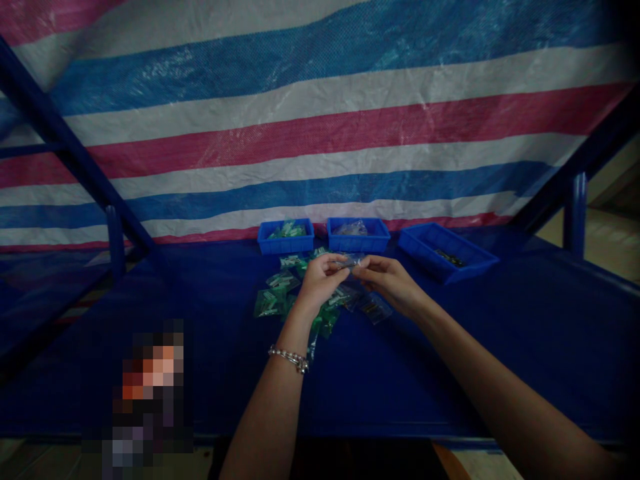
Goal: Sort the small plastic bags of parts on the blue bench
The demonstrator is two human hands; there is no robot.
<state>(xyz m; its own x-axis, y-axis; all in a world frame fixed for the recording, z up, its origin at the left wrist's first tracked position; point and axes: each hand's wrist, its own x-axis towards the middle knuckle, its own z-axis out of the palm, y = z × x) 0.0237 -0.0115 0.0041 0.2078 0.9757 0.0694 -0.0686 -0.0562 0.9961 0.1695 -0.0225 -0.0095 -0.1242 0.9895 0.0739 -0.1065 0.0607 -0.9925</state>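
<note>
My left hand [323, 281] and my right hand [391, 283] meet above the table, and their fingertips pinch a small clear plastic bag [349, 261] from both sides. Its contents are too small to tell. Under my left hand lies a loose heap of small plastic bags with green contents [280, 293], partly hidden by that hand and wrist. Darker bags [375, 308] lie just below my right hand. A beaded bracelet [289, 359] circles my left wrist. Three blue plastic trays stand beyond my hands: the left one [285, 247] and middle one [358, 245] hold bagged items, and the right one [467, 269] holds dark items.
A dark blue cover [490, 353] spreads over the table. A striped red, white and blue tarpaulin [320, 133] hangs behind it, between blue frame posts [575, 213]. A pixelated, unreadable object [147, 393] sits at the lower left.
</note>
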